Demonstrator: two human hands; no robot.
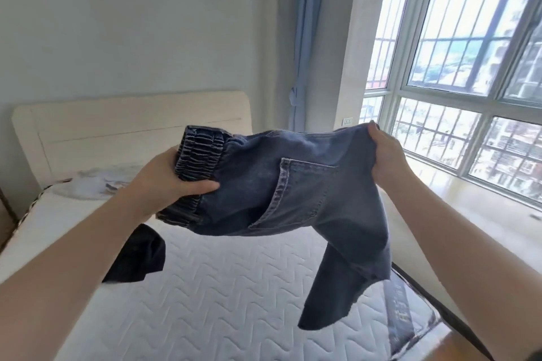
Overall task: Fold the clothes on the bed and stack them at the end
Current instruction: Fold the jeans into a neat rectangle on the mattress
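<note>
A pair of blue denim jeans (296, 184) hangs in the air above the white quilted mattress (228, 296). My left hand (164, 182) grips the bunched elastic waistband at its left end. My right hand (387, 155) grips the denim at the upper right, near the back pocket. One leg droops down to the right over the mattress. A dark garment (137, 258) lies on the mattress under my left forearm. A pale, whitish garment (88, 184) lies crumpled near the headboard.
A cream headboard (132, 129) stands against the far wall. To the right of the bed are a large barred window (469, 82), a shiny window ledge (469, 205) and a blue curtain (305, 38). The mattress's near right corner has a clear plastic cover.
</note>
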